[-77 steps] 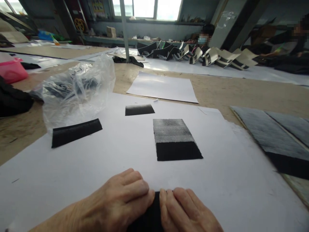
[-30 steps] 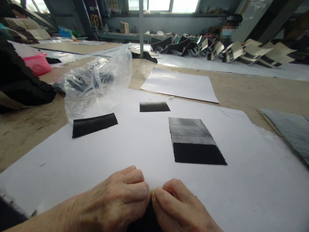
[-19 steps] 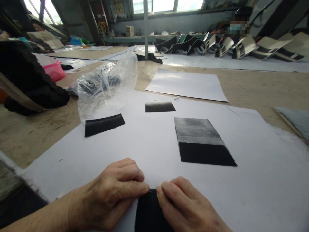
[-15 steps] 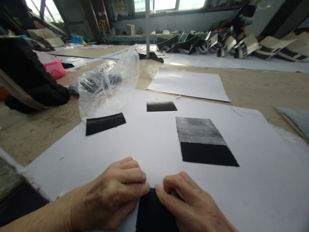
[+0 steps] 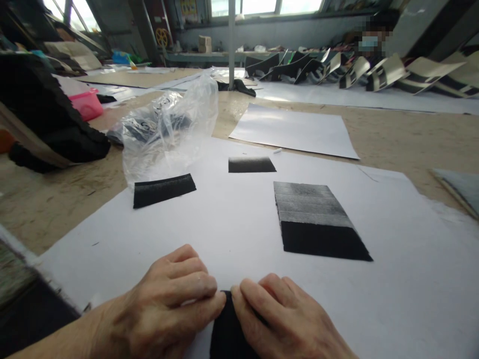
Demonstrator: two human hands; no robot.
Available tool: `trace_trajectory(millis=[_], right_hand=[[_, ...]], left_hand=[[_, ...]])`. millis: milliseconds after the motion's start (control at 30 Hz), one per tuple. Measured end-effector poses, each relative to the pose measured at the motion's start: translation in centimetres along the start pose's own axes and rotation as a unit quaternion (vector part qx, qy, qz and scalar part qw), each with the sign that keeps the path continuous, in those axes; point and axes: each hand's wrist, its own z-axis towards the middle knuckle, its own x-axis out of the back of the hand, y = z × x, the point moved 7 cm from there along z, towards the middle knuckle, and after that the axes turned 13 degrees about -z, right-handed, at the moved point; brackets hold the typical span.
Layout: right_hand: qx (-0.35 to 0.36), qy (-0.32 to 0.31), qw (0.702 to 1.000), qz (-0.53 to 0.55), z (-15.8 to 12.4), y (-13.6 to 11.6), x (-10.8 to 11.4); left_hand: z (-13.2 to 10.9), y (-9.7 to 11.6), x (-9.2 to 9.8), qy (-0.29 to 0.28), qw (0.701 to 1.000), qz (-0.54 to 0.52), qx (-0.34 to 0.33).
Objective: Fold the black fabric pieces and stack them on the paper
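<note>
A strip of black material (image 5: 226, 331) lies at the bottom centre on the white sheet (image 5: 209, 234), its near end cut off by the frame. My left hand (image 5: 172, 299) is closed, thumb and fingers pinching the strip's far left corner. On the other side, my right hand (image 5: 284, 316) has its fingers curled and pressed together at the far right edge of the same strip. Both thumb tips are close together. Beyond the hands, a small black piece (image 5: 164, 190) lies at left, a grey-topped piece (image 5: 251, 164) in the middle, and a stack of overlapping strips (image 5: 322, 219) at right.
A crumpled clear plastic bag (image 5: 168, 134) rests at the sheet's far left edge. Behind lie another white sheet (image 5: 295, 130) and a metal post (image 5: 231, 45). A dark stack (image 5: 48, 109) and pink basket (image 5: 87, 103) stand left. A person (image 5: 372, 42) is at the far right.
My hands have shifted slightly left along the strip's far edge, and my right fingers have straightened somewhat over it. The person at the back has moved; the loose pieces stay put.
</note>
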Motion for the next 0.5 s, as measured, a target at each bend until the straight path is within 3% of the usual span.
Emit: trace_trajectory(millis=[100, 167, 333, 500], right_hand=[[0.015, -0.053, 0.998, 0.034, 0.0, 0.4, -0.2], [0.016, -0.069, 0.996, 0.054, 0.1, 0.7, -0.3], [-0.002, -0.079, 0.993, 0.084, 0.5, 0.9, -0.4], [-0.019, -0.107, 0.992, 0.056, 0.8, 0.9, -0.4]], left_hand=[[-1.4, 0.3, 0.0, 0.065, 0.998, 0.020, 0.004], [-2.3, 0.4, -0.7, 0.078, 0.996, 0.039, 0.010], [-2.6, 1.0, -1.4, 0.078, 0.995, 0.056, 0.005], [-1.8, 1.1, -1.0, 0.018, 0.995, 0.046, 0.084]])
